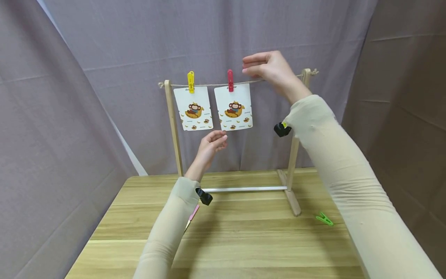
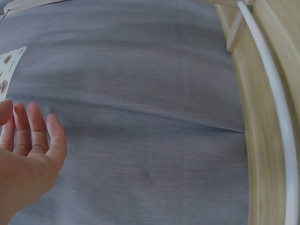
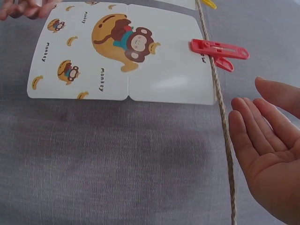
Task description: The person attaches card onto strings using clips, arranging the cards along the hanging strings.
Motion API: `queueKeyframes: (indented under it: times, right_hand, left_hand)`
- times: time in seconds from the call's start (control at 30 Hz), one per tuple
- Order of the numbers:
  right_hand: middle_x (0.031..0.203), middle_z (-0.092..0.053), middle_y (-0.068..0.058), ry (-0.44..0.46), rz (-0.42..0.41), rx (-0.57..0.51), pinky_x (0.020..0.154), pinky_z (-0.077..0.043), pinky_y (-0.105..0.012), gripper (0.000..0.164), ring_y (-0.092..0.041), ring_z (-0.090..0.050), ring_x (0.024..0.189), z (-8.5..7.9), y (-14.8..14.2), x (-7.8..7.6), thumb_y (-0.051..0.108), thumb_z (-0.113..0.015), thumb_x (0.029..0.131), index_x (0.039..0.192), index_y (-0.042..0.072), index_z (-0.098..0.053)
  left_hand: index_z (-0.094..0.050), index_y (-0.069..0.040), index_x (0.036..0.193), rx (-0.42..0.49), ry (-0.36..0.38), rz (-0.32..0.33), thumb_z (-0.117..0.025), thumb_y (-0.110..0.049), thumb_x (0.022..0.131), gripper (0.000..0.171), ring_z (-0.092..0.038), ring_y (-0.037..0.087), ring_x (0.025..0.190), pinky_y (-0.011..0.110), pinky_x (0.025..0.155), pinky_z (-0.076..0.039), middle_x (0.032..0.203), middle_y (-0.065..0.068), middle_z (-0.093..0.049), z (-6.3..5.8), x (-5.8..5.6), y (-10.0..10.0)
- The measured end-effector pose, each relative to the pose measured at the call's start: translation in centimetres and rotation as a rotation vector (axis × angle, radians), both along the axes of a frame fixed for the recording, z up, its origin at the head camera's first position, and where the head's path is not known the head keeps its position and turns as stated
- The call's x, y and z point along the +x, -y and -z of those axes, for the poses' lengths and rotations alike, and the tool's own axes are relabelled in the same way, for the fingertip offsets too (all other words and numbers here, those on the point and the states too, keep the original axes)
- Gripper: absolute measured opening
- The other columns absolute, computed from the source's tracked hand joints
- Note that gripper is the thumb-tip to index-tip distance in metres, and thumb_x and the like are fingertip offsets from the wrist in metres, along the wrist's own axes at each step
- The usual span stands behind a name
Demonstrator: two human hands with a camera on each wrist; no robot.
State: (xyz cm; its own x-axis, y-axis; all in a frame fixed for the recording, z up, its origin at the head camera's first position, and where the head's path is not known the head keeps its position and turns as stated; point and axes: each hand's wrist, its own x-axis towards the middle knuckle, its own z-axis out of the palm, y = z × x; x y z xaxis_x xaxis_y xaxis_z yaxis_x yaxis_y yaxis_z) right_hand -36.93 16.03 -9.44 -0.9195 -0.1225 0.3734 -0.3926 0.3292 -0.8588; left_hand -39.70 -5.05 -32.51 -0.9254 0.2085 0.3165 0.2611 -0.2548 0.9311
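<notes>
Two white cards with a cartoon monkey hang side by side from a twine line [image 3: 220, 93]. A yellow clothespin [image 1: 191, 82] grips the left card [image 1: 193, 118]. The right card [image 1: 240, 97] hangs under a red clothespin [image 1: 230, 80]. Just below that card's lower edge is my left hand [image 1: 213, 145], its fingers loosely bent, nothing in its palm in the left wrist view. My right hand [image 1: 273, 69] is raised at the line, right of the red clothespin. Its fingers are extended and hold nothing in the right wrist view.
The line runs between two wooden posts, the right one [image 1: 292, 159] on a wooden foot, with a white rod [image 1: 244, 189] low between them. A green clothespin [image 1: 324, 219] lies on the wooden table [image 1: 251, 244]. A thin pink-ended object [image 1: 194, 213] lies beside my left sleeve. Grey curtain [image 1: 115, 38] hangs behind.
</notes>
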Motion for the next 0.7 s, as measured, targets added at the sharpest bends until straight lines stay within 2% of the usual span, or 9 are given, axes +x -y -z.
queueKeyframes:
  times: [0.13,0.27,0.3,0.37,0.57,0.7]
  right_hand:
    - [0.131,-0.066,-0.008,0.0,0.013,-0.011,0.1,-0.048,-0.03,0.048,-0.012,-0.066,0.107,0.0,-0.7,0.2,0.01,-0.075,0.09,0.136,0.003,-0.062]
    - [0.131,-0.067,-0.004,0.013,0.035,0.008,0.101,-0.047,-0.027,0.05,-0.01,-0.065,0.111,0.1,-1.4,0.3,0.012,-0.076,0.09,0.137,0.005,-0.062]
    - [0.131,-0.067,-0.003,0.015,0.041,0.016,0.101,-0.046,-0.027,0.05,-0.01,-0.065,0.111,0.1,-1.5,0.3,0.013,-0.076,0.09,0.137,0.006,-0.062]
    - [0.13,-0.067,-0.002,0.014,0.052,0.025,0.1,-0.047,-0.026,0.05,-0.009,-0.065,0.109,0.2,-1.8,0.3,0.014,-0.076,0.089,0.136,0.006,-0.062]
    - [0.127,-0.069,-0.004,0.007,0.057,0.003,0.098,-0.049,-0.026,0.047,-0.008,-0.067,0.102,0.7,-2.3,0.2,0.012,-0.075,0.09,0.135,0.002,-0.063]
    - [0.116,-0.073,-0.002,-0.013,0.043,-0.06,0.092,-0.051,-0.023,0.045,-0.008,-0.067,0.098,0.9,-3.0,0.4,0.009,-0.074,0.091,0.133,-0.001,-0.063]
  left_hand:
    - [-0.054,0.014,0.127,-0.014,-0.013,0.008,-0.064,-0.005,0.096,0.037,-0.061,0.017,0.079,0.042,0.09,-0.053,0.094,0.001,-0.065,0.4,-0.1,0.1]
    - [-0.062,0.006,0.117,-0.011,-0.005,0.008,-0.064,-0.006,0.097,0.024,-0.061,0.015,0.077,0.039,0.086,-0.053,0.097,0.008,-0.065,0.7,-0.2,0.2]
    - [-0.064,0.003,0.115,-0.011,-0.001,0.007,-0.064,-0.006,0.097,0.02,-0.062,0.014,0.076,0.042,0.087,-0.053,0.097,0.007,-0.065,0.7,-0.3,0.2]
    - [-0.065,0.0,0.113,-0.01,0.005,0.005,-0.065,-0.007,0.097,0.018,-0.062,0.015,0.077,0.038,0.085,-0.054,0.097,0.007,-0.066,0.8,-0.4,0.2]
    - [-0.052,0.015,0.127,-0.011,0.016,0.012,-0.063,-0.009,0.099,0.039,-0.061,0.015,0.078,0.031,0.078,-0.054,0.097,0.003,-0.065,0.9,-0.5,-0.3]
    - [-0.053,0.014,0.126,-0.009,0.023,0.015,-0.063,-0.008,0.098,0.037,-0.061,0.014,0.077,0.033,0.079,-0.054,0.097,0.004,-0.066,0.9,-0.4,-0.4]
